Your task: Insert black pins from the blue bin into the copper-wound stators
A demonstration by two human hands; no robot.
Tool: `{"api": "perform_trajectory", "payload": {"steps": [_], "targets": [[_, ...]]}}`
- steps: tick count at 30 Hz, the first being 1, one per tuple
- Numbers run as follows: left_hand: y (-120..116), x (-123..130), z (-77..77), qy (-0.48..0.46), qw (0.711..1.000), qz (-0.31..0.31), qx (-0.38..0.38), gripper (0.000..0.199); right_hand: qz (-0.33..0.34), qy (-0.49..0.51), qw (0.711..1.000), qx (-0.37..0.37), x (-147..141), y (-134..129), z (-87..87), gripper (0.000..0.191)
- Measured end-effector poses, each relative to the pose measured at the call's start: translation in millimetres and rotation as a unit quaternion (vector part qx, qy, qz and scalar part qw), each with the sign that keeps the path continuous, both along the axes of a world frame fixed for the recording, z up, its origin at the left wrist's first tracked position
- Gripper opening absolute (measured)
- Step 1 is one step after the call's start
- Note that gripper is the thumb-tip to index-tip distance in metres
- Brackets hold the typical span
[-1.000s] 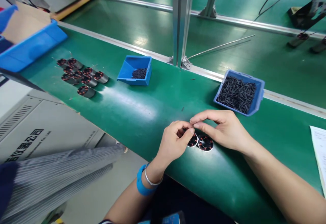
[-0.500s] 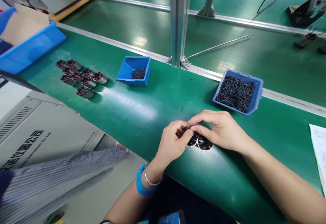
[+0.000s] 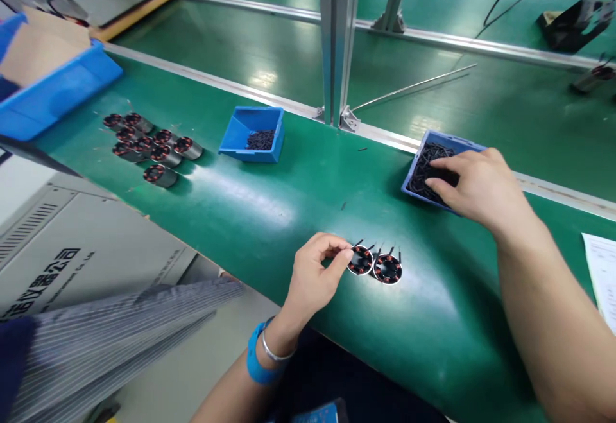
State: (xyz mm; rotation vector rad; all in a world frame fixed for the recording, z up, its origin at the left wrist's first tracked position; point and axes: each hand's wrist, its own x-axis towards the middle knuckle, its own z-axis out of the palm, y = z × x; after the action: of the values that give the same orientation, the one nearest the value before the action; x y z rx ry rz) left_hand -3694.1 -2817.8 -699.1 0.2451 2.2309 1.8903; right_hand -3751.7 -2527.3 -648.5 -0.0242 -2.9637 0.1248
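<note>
Two motor stators [image 3: 387, 269] with copper windings stand side by side on the green table, touching each other. Short black sleeves stick up from wires at their far rims. My left hand [image 3: 321, 270] is closed in a pinch at the near-left rim of the left motor stator [image 3: 360, 260]; whether a wire is also between the fingertips is hidden. At the right, my right hand [image 3: 476, 189] reaches into a blue bin [image 3: 410, 187] of black sleeves [image 3: 430, 165]. Its thumb and forefinger are apart, with the fingertips over the sleeves and nothing visible between them.
A second blue bin [image 3: 252, 155] holds a smaller pile of black sleeves. Farther left stands a group of several stators [image 3: 163, 153]. A metal post [image 3: 339, 44] rises from the table's far rail. Paper sheets [image 3: 599, 269] lie at the right; a large blue crate [image 3: 62, 92] is far left.
My right hand has left the stators and moved right and away from me to the bin of sleeves. My left hand stays at the left stator, and both stators now show fully.
</note>
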Motion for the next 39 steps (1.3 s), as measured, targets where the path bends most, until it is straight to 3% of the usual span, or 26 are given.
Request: {"api": "perform_trajectory", "payload": {"steps": [3, 8, 13, 21, 24, 26, 29, 31, 32, 36, 39], "targets": [[4.6, -2.2, 2.8, -0.01, 1.0, 0.007, -0.009, 0.006, 0.003, -0.01, 1.0, 0.02, -8.4, 6.8, -9.2, 0.029], [7.3, -6.0, 3.2, -0.053, 0.998, 0.016, 0.013, 0.007, -0.004, -0.008, 1.0, -0.012, -6.3, -0.7, -2.3, 0.019], [6.5, -5.8, 1.0, -0.06, 0.997, 0.032, 0.036, 0.007, 0.03, -0.008, 0.999, -0.01, -8.0, -0.2, -2.8, 0.022], [7.0, -2.9, 0.1, -0.03, 0.998, 0.029, 0.055, 0.006, -0.095, 0.027, 0.995, -0.029, -5.8, -1.9, 5.6, 0.025], [7.3, -2.4, -1.7, -0.024, 0.998, 0.032, 0.051, 0.006, -0.123, 0.097, 0.983, -0.092, -0.2, -10.5, 9.8, 0.018], [7.6, -2.5, -1.6, -0.027, 0.998, 0.033, 0.045, 0.007, -0.091, 0.139, 0.965, -0.201, 8.0, -25.9, 14.5, 0.011], [8.0, -2.0, -1.2, -0.038, 0.998, 0.035, 0.04, 0.008, 0.079, 0.079, 0.939, -0.327, 22.6, -57.5, 22.4, 0.004], [7.9, -1.2, -1.7, -0.041, 0.998, 0.036, 0.042, 0.009, 0.179, 0.017, 0.93, -0.319, 28.0, -74.2, 25.3, 0.009], [7.8, -1.0, -2.2, -0.041, 0.998, 0.034, 0.041, 0.01, 0.197, 0.004, 0.934, -0.298, 28.1, -79.1, 25.4, 0.01], [6.4, -3.1, -3.5, -0.042, 0.998, 0.019, 0.037, 0.01, 0.182, -0.012, 0.961, -0.21, 13.5, -82.0, 16.9, 0.012], [2.4, -8.9, -3.4, -0.057, 0.997, 0.032, 0.045, 0.009, 0.258, -0.112, 0.943, -0.18, -3.3, -83.1, 5.9, 0.019]]}}
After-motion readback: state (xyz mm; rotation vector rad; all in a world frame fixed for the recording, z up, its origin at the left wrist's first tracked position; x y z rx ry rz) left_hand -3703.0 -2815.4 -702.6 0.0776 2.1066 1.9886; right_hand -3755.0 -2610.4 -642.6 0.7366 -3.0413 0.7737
